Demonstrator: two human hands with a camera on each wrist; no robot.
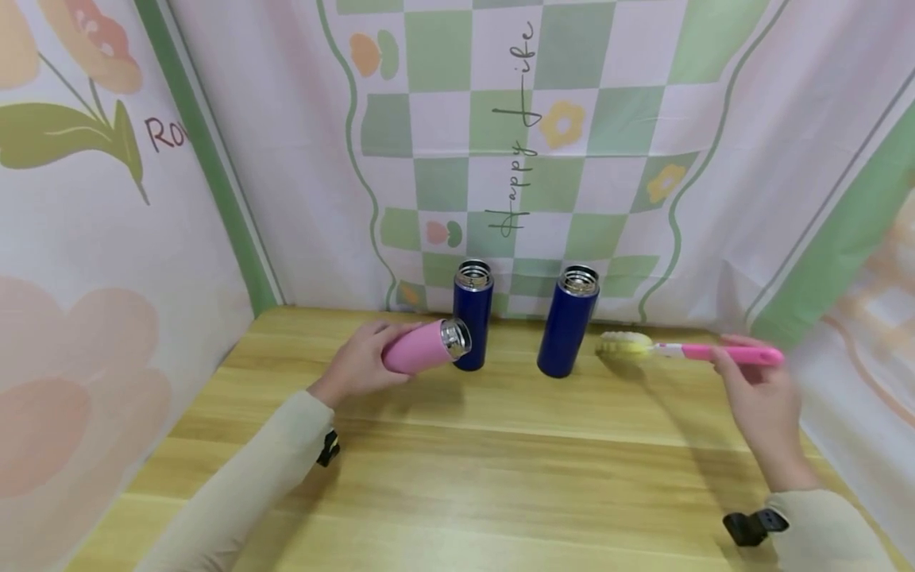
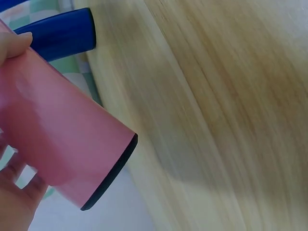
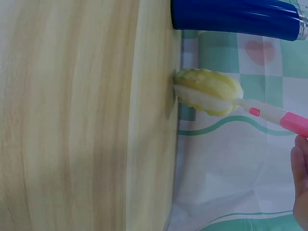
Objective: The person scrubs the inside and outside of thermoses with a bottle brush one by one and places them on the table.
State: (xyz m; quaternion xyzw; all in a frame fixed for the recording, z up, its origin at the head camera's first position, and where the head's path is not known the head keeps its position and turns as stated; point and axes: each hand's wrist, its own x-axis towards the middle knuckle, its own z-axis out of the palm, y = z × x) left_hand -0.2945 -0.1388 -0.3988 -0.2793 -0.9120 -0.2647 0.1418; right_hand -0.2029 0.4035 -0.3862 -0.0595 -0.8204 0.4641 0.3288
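Observation:
A pink thermos bottle [image 1: 418, 349] is tilted in my left hand [image 1: 363, 359], its open steel mouth pointing right and its black-edged base showing in the left wrist view. My right hand [image 1: 763, 397] grips the pink handle of a bottle brush [image 1: 729, 354]. The brush's yellow and white sponge head [image 3: 207, 91] points left, close to the tabletop; whether it touches is hard to tell. Two dark blue bottles without lids stand at the back: the left one [image 1: 472, 310] partly behind the pink bottle, the right one [image 1: 568, 322] between it and the brush head.
The wooden table [image 1: 500, 477] ends at the back against a hanging cloth [image 1: 443, 183] with green checks and flowers. More printed cloth hangs at the left and right sides. Each wrist wears a black device.

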